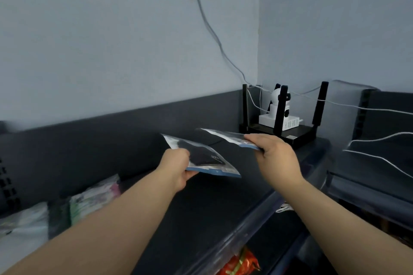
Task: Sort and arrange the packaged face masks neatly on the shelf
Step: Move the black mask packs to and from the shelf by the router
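My left hand (pixel 178 167) pinches the near left corner of a clear packet with a black face mask (pixel 207 156) and a blue bottom strip, held above the dark shelf (pixel 201 207). Further right, my right hand (pixel 274 154) grips the near edge of a second clear mask packet (pixel 223 136), also blue-edged, held flat and slightly higher toward the back. The two packets are apart, both off the shelf surface. More packaged masks (pixel 96 194) in white, green and pink wrappers lie blurred on the shelf at the left.
A black router with upright antennas (pixel 290 134) stands in the back right corner with a white camera (pixel 277 107) on it and white cables across. A dark tray rack (pixel 380 140) sits at the right. Below the shelf edge lies a red packet (pixel 241 263).
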